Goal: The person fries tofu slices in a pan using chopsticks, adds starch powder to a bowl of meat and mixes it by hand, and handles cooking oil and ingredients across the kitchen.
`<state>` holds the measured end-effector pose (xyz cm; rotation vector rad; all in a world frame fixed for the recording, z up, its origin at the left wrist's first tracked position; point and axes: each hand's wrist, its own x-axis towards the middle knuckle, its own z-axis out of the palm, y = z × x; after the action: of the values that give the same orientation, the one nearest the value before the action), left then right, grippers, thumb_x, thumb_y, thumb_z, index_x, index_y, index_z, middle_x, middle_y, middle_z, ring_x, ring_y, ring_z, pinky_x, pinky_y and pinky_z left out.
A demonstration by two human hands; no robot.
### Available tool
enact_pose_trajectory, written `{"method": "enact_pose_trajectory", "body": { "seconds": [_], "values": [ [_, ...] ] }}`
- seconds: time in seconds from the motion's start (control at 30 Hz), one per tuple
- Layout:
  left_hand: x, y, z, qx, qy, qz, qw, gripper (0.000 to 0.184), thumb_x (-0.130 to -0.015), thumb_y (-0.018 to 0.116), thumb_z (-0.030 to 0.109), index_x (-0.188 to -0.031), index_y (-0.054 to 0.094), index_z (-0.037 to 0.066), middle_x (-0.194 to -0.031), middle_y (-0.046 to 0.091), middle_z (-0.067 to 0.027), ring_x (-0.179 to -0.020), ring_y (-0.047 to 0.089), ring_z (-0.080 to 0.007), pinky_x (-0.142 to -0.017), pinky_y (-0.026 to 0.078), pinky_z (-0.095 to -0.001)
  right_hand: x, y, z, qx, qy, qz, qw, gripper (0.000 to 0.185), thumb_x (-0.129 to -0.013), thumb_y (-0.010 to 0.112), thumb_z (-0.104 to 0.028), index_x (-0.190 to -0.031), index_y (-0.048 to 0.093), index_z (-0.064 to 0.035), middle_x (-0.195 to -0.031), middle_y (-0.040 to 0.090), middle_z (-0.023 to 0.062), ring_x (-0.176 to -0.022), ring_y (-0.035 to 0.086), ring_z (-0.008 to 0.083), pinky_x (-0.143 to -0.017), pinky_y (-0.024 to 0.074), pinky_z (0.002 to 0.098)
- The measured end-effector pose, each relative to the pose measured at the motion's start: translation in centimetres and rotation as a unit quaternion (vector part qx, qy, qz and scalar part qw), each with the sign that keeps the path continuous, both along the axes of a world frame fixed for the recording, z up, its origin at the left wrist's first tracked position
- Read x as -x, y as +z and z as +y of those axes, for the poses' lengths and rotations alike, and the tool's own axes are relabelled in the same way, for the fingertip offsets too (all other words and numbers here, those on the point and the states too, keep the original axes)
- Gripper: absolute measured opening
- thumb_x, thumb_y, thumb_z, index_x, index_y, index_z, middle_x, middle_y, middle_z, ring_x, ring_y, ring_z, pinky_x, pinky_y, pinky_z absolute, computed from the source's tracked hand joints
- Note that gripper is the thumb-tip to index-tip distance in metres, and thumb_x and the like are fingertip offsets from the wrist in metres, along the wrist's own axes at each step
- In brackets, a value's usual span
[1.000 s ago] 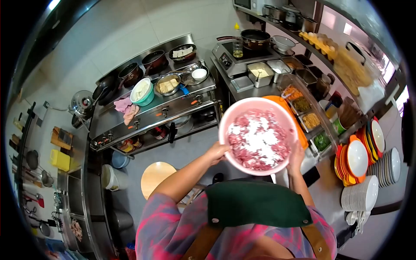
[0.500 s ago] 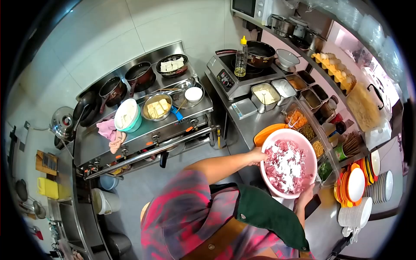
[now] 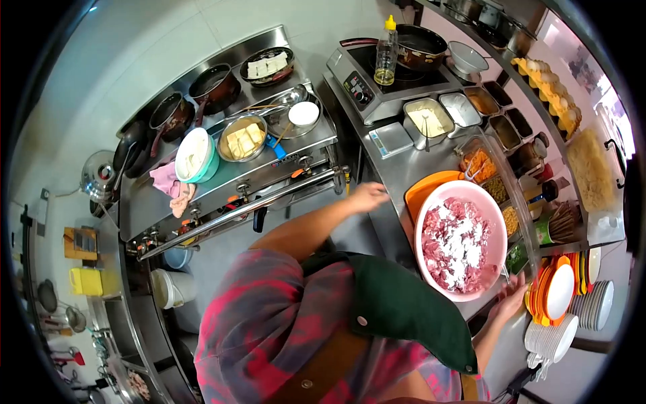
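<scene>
A pink bowl point(image 3: 496, 232) stands on the steel counter, filled with raw cut meat point(image 3: 441, 252) that has white powder point(image 3: 464, 236) heaped over its middle. My left hand point(image 3: 369, 196) is in the air to the left of the bowl, apart from it, slightly blurred, with fingers stretched out and nothing held. Close to the bowl's lower right rim is my right hand point(image 3: 509, 297), palm turned up, fingers apart, holding nothing. Partly under the bowl's left side lies an orange board or tray point(image 3: 420, 192).
Beyond the bowl are containers of shredded carrot point(image 3: 479, 165) and other toppings, a digital scale point(image 3: 390, 140) and an induction cooker point(image 3: 367, 84) with an oil bottle point(image 3: 385, 57). Stacked plates point(image 3: 552, 337) stand at right. A stove point(image 3: 229, 175) with pans is on the left.
Both hands have let go of the pink bowl. My left hand has drawn back to the left, and my right hand has opened beside the rim. The view has shifted slightly.
</scene>
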<state>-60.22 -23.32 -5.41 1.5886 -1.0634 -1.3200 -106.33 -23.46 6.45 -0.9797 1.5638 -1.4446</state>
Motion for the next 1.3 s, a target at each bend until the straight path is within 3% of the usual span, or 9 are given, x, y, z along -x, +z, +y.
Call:
{"method": "enact_pose_trajectory", "body": {
  "seconds": [0.13,0.4,0.5,0.63,0.67,0.87,1.0,1.07,1.3],
  "values": [
    [-12.7,-3.0,0.9,0.065,0.191,-0.038,0.979,0.018,-0.080,0.063,0.020,-0.088,0.065,0.005,-0.074,0.065,-0.0045,-0.061,0.057,-0.0106,-0.056,0.046,-0.0267,-9.4,4.2,-1.3,0.031,0.185,-0.132,0.973,0.049,-0.093,0.037,-0.041,-0.127,0.044,-0.0057,-0.101,0.057,0.0016,-0.070,0.050,0.0072,-0.056,0.0392,0.0179],
    [-42.2,1.5,6.1,0.250,0.423,-0.229,0.840,0.018,-0.083,0.058,0.020,-0.082,0.065,0.004,-0.071,0.064,-0.0076,-0.064,0.059,-0.0136,-0.062,0.046,-0.0280,-27.8,1.4,-3.7,0.056,0.238,0.108,0.964,0.021,-0.090,0.052,-0.019,-0.098,0.063,-0.0030,-0.095,0.060,0.0033,-0.066,0.052,0.0063,-0.053,0.0412,0.0184],
    [-50.8,5.8,10.2,0.197,0.488,-0.310,0.792,0.020,-0.082,0.059,0.024,-0.084,0.065,0.005,-0.073,0.064,-0.0108,-0.068,0.061,-0.0187,-0.064,0.047,-0.0306,-33.7,-0.2,-5.4,0.059,0.258,0.124,0.956,0.022,-0.091,0.050,-0.021,-0.090,0.064,-0.0031,-0.087,0.059,0.0051,-0.061,0.049,0.0053,-0.053,0.0379,0.0171],
    [-61.5,7.3,11.3,0.117,0.483,-0.442,0.747,0.023,-0.079,0.061,0.028,-0.090,0.066,0.008,-0.082,0.065,-0.0119,-0.078,0.063,-0.0246,-0.072,0.047,-0.0338,-44.7,2.0,-5.6,-0.105,0.288,-0.088,0.948,0.061,-0.090,0.031,-0.054,-0.118,0.047,-0.0024,-0.106,0.060,0.0090,-0.081,0.054,0.0131,-0.061,0.0420,0.0238],
    [-61.2,9.7,10.9,0.096,0.470,-0.370,0.796,0.027,-0.078,0.061,0.031,-0.092,0.066,0.008,-0.084,0.066,-0.0119,-0.079,0.063,-0.0255,-0.074,0.047,-0.0341,-46.2,2.1,-6.1,-0.124,0.377,-0.186,0.899,0.067,-0.087,0.032,-0.059,-0.120,0.045,-0.0018,-0.116,0.056,0.0092,-0.088,0.055,0.0155,-0.067,0.0451,0.0285],
    [-66.1,12.1,7.1,-0.209,0.351,-0.548,0.730,0.044,-0.082,0.049,0.046,-0.118,0.056,0.023,-0.120,0.054,-0.0093,-0.114,0.042,-0.0318,-0.089,0.040,-0.0457,-56.1,4.5,-6.2,-0.181,0.464,-0.400,0.769,0.068,-0.087,0.029,-0.060,-0.120,0.047,-0.0036,-0.121,0.053,0.0112,-0.093,0.058,0.0188,-0.066,0.0475,0.0277],
    [-68.7,12.7,5.5,-0.266,0.287,-0.532,0.751,0.036,-0.081,0.049,0.037,-0.110,0.061,0.018,-0.113,0.059,-0.0105,-0.107,0.051,-0.0324,-0.087,0.042,-0.0437,-59.6,4.3,-5.8,-0.204,0.399,-0.188,0.874,0.039,-0.093,0.038,-0.037,-0.109,0.053,-0.0043,-0.112,0.058,0.0080,-0.085,0.057,0.0140,-0.064,0.0461,0.0257],
    [-70.4,12.2,5.2,-0.261,0.287,-0.537,0.749,0.031,-0.078,0.049,0.028,-0.100,0.064,0.012,-0.108,0.061,-0.0128,-0.101,0.057,-0.0325,-0.083,0.045,-0.0438,-60.5,2.3,-6.1,-0.162,0.390,-0.042,0.906,0.019,-0.088,0.054,-0.023,-0.082,0.058,-0.0054,-0.095,0.064,0.0072,-0.072,0.056,0.0097,-0.057,0.0445,0.0219],
    [-70.7,17.0,5.6,-0.103,0.317,-0.609,0.720,0.020,-0.076,0.052,0.017,-0.085,0.064,0.005,-0.094,0.062,-0.0178,-0.089,0.059,-0.0343,-0.076,0.048,-0.0427,-67.1,1.3,-9.2,-0.084,0.499,0.035,0.862,0.022,-0.088,0.055,-0.022,-0.075,0.058,-0.0039,-0.064,0.054,0.0000,-0.056,0.049,0.0069,-0.053,0.0405,0.0210]
  ]
}}
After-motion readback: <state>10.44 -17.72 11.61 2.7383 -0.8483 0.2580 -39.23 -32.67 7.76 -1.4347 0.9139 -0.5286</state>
